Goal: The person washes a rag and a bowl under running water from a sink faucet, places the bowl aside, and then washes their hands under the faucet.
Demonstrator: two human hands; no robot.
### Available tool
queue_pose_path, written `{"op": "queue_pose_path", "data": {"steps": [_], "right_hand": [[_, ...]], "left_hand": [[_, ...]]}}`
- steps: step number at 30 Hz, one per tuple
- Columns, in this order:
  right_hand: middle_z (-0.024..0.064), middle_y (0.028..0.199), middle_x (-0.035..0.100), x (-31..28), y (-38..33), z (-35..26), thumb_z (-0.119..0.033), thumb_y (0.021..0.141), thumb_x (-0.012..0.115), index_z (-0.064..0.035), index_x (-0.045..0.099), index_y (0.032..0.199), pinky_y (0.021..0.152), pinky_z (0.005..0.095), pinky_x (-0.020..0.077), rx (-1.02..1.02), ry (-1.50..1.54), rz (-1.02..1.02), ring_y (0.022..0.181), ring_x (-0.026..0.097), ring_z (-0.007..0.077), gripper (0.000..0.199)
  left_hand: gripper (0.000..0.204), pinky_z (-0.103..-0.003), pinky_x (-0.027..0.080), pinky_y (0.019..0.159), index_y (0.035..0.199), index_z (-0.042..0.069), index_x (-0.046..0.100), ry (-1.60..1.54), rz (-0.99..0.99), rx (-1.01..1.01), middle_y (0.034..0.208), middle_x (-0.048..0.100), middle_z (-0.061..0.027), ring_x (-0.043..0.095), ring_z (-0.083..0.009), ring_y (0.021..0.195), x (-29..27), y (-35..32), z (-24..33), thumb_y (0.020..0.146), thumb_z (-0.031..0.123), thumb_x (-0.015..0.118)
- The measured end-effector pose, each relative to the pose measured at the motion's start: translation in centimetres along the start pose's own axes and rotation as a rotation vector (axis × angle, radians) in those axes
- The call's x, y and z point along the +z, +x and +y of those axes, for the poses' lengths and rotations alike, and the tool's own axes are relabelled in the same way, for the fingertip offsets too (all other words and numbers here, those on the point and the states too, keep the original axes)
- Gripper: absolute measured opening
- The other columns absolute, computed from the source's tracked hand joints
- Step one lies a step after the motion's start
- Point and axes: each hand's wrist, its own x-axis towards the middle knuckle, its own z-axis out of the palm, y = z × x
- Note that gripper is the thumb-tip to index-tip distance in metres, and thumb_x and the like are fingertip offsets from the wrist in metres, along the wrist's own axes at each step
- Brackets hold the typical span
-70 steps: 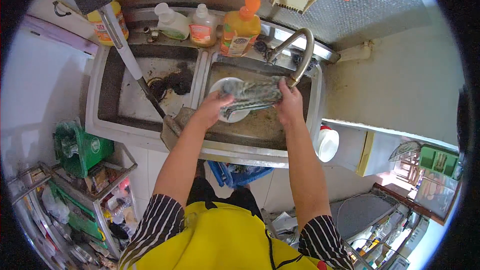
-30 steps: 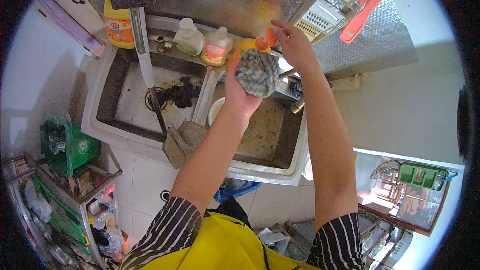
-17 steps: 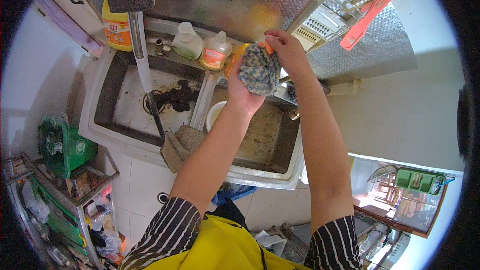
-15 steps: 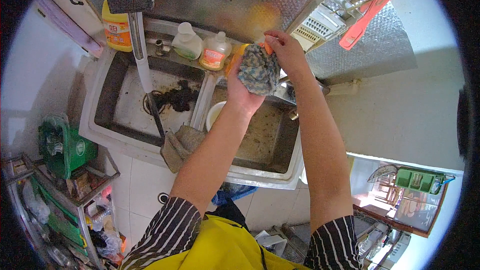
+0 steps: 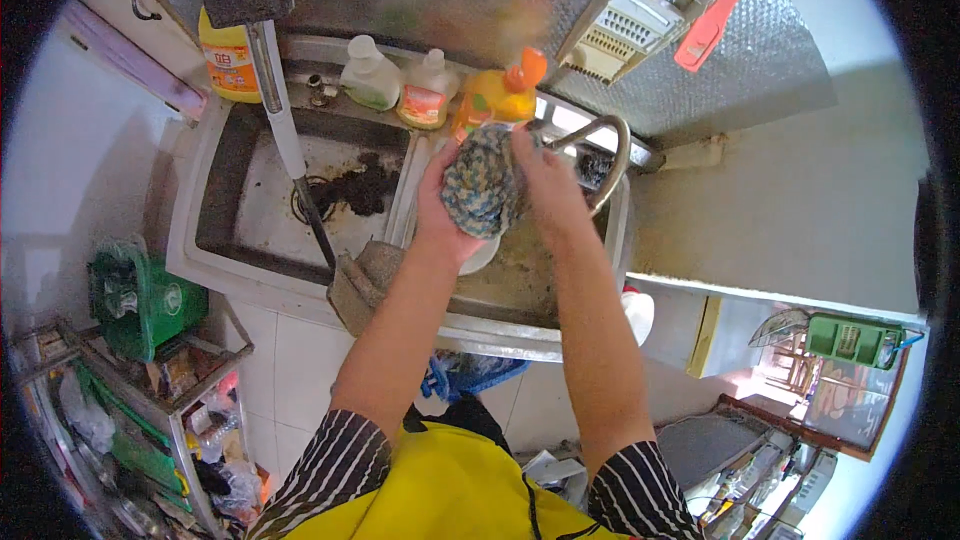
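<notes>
Above the right sink basin (image 5: 520,290), I hold a thick knitted dishcloth (image 5: 482,180), mottled grey, blue and yellow. My left hand (image 5: 445,225) is closed around its left side and underside, with the thumb along the edge. Gripping the right edge is my right hand (image 5: 552,185), slightly blurred, its fingertips partly hidden by the cloth. Just behind the cloth stands a yellow bottle of liquid (image 5: 495,95) with an orange pump top. A curved metal faucet (image 5: 622,155) arches to the right of my right hand. Below my hands, a white bowl (image 5: 483,258) shows only in part.
Dark debris (image 5: 365,185) lies in the left basin, where a pole-like handle (image 5: 285,140) leans across. A grey cloth (image 5: 365,285) drapes over the front rim. A pump bottle (image 5: 425,90) and a white bottle (image 5: 370,75) line the back ledge. A grater (image 5: 635,10) hangs at right.
Both hands have come back toward me and slightly left with the dishcloth. My right hand has left the bottle's orange top and moved onto the cloth. The faucet now shows.
</notes>
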Motion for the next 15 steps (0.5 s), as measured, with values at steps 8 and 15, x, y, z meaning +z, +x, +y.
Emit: {"op": "queue_pose_path", "data": {"steps": [8, 15], "right_hand": [[0.0044, 0.099, 0.066, -1.5, -2.4, 9.2, -0.024, 0.096, 0.055, 0.0022, 0.062, 0.112, 0.082, 0.0286, 0.0457, -0.131, 0.054, 0.132, 0.091, 0.058, 0.0121, 0.032], [0.0179, 0.151, 0.031, -0.6, -2.8, 15.6, -0.026, 0.099, 0.039, 0.0001, 0.036, 0.143, 0.113, 0.0319, 0.0192, -0.213, -0.253, -0.027, 0.141, 0.026, 0.0251, 0.051]], "left_hand": [[0.040, -0.047, 0.040, 0.104, 0.127, 0.005, 0.052, 0.056, 0.422, 0.055, 0.128, 0.058, -0.0126, 0.055, -0.0284, 0.117, -7.2, -1.0, -1.3, 0.097, 0.030, 0.044], [0.049, -0.035, 0.040, 0.100, 0.135, 0.011, 0.046, 0.680, 0.569, 0.123, 0.133, 0.053, -0.0052, 0.051, -0.0209, 0.119, -8.0, -3.5, -9.8, 0.100, 0.044, 0.041]]}}
